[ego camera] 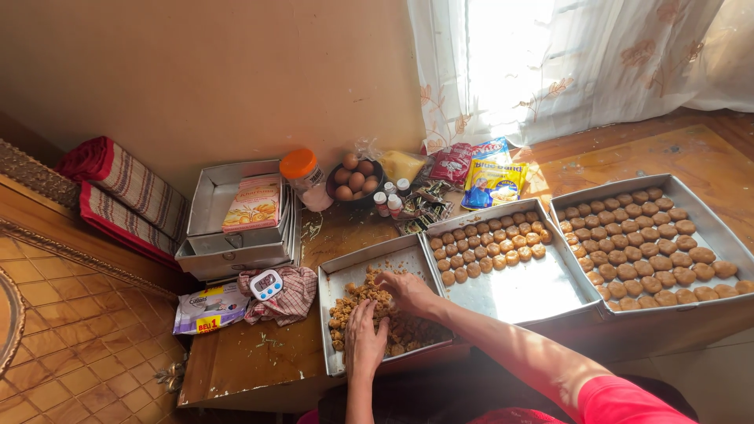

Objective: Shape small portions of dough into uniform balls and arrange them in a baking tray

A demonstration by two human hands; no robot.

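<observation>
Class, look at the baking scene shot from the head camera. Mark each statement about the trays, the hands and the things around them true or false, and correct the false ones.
1. Both hands, left hand and right hand, are in the tray of crumbly dough. True.
2. The middle tray is completely filled with dough balls. False: only its far part holds rows.
3. The bowl holds brown eggs. True.
4. The jar has a blue lid. False: the lid is orange.
5. The small timer lies on a checked cloth. True.

Both hands (385, 318) lie in the dough tray (339, 275), left of two cookie trays (565, 259).
</observation>
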